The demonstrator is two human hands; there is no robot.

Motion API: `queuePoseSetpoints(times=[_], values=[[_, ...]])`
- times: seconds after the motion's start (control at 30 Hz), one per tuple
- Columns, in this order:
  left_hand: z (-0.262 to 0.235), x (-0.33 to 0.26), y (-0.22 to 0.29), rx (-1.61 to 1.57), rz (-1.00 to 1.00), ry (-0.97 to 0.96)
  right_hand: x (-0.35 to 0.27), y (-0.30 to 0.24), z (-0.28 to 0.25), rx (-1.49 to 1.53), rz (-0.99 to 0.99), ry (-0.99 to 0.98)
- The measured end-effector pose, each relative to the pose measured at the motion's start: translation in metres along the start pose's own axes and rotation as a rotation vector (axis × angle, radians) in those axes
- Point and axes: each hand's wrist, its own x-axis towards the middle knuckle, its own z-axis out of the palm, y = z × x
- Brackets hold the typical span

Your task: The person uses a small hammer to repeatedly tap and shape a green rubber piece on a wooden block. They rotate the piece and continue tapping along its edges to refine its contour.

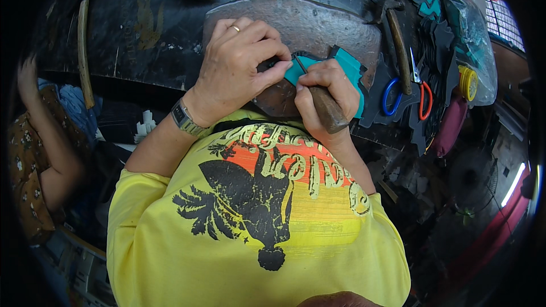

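My right hand (335, 82) is closed round a wooden-handled awl (329, 112). Its thin metal shaft points up and left to the edge of a teal sheet piece (351, 68) with dark edges. Beside that tip, my left hand (242, 57) is closed, thumb against fingers, on the left end of the same piece. The fingers hide just how the end is folded, and whether the awl's tip pierces the piece or only touches it cannot be made out. Beneath both hands lies a worn, shiny brown board (284, 14).
To the right are a hammer (400, 51), scissors (418, 82) with blue and red handles, stacked dark pieces (438, 51), a yellow spool (468, 83) and a clear plastic bag (472, 40). A wooden stick (83, 51) lies left. Another person's arm (54, 159) shows at far left.
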Motion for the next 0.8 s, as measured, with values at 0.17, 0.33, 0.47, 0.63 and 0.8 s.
queuePoseSetpoints(times=[0.17, 0.33, 0.47, 0.63, 0.8], values=[[-0.001, 0.000, 0.000, -0.001, -0.009, -0.012, -0.001, -0.002, 0.000, 0.033, 0.037, 0.032], [0.000, 0.000, 0.000, -0.013, -0.018, 0.004, -0.001, -0.002, 0.000, 0.022, 0.037, 0.026], [0.001, 0.000, 0.000, -0.019, -0.024, 0.008, 0.000, -0.002, 0.001, -0.002, 0.010, 0.002], [-0.004, -0.001, -0.001, -0.014, -0.018, -0.026, -0.002, -0.003, 0.002, -0.023, 0.016, -0.019], [-0.010, -0.007, 0.003, 0.002, -0.052, -0.029, -0.003, -0.003, -0.001, 0.026, 0.080, -0.033]])
